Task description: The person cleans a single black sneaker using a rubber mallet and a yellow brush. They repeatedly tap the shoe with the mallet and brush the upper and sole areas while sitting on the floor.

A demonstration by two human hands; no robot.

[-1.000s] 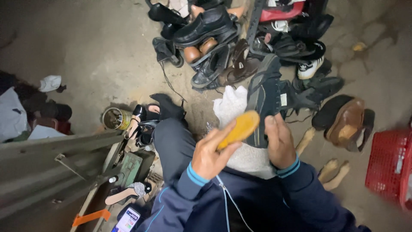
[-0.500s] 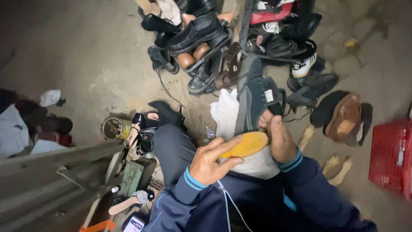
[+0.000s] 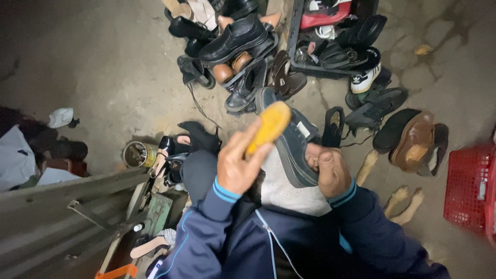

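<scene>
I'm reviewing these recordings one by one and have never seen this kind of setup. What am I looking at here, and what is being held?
There is no machine. A person wears a camera on the head, so the single picture looks down at their own two hands and lap. The left hand lifts a yellow-handled brush. The right hand grips a dark shoe tipped on a pale cloth over the lap. On the concrete floor lie a pile of shoes, a tin can and a red basket.
</scene>
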